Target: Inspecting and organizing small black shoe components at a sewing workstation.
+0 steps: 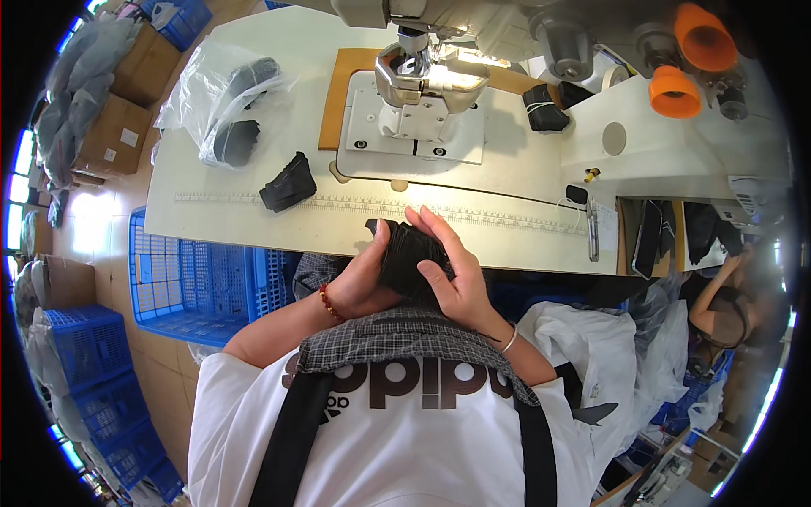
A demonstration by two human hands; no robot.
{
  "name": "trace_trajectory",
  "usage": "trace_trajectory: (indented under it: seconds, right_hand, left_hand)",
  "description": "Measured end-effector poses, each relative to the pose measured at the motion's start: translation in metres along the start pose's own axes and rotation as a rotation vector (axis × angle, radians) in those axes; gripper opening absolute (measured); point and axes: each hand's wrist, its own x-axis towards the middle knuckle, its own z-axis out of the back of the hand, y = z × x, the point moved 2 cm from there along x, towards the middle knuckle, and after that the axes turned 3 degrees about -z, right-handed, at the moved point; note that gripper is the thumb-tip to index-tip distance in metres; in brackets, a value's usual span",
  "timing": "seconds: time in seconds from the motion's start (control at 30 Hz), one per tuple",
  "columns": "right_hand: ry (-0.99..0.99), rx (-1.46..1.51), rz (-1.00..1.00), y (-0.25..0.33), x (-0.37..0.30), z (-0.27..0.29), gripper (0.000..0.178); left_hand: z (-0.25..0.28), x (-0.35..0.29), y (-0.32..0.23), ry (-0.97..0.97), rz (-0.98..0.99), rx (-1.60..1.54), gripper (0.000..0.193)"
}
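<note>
Between my two hands, just over the front edge of the sewing table (pixel 507 241), is a thick stack of black fabric pieces (pixel 411 258). My left hand (pixel 368 272) wraps its left side, thumb along the upper edge. On the right side, my right hand (pixel 456 283) closes round it with fingers extended upward and thumb across the front. The lower end of the stack is hidden by my hands and the checked apron. A smaller black bundle (pixel 289 182) lies to the left on the tabletop. Beyond my hands stands an industrial sewing machine (pixel 427 110).
A clear plastic bag (pixel 203 101) with dark pieces lies at the back left. A tied black bundle (pixel 547 114) sits right of the machine. Thread snips (pixel 592 235) rest near the right edge. A blue crate (pixel 190 287) stands below left. White cloth (pixel 583 346) hangs at right.
</note>
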Motion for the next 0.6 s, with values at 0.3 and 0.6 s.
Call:
trace_trajectory:
  seconds: [0.3,0.6]
  right_hand:
    - [0.344,-0.194,0.037,-0.005,-0.008,0.013,0.082]
    - [-0.076,0.137,0.031,0.005,0.006,0.006,0.074]
  left_hand:
    - [0.012,-0.014,0.009,-0.026,0.205,0.233,0.088]
    - [0.012,-0.004,-0.010,0.125,0.005,-0.094,0.091]
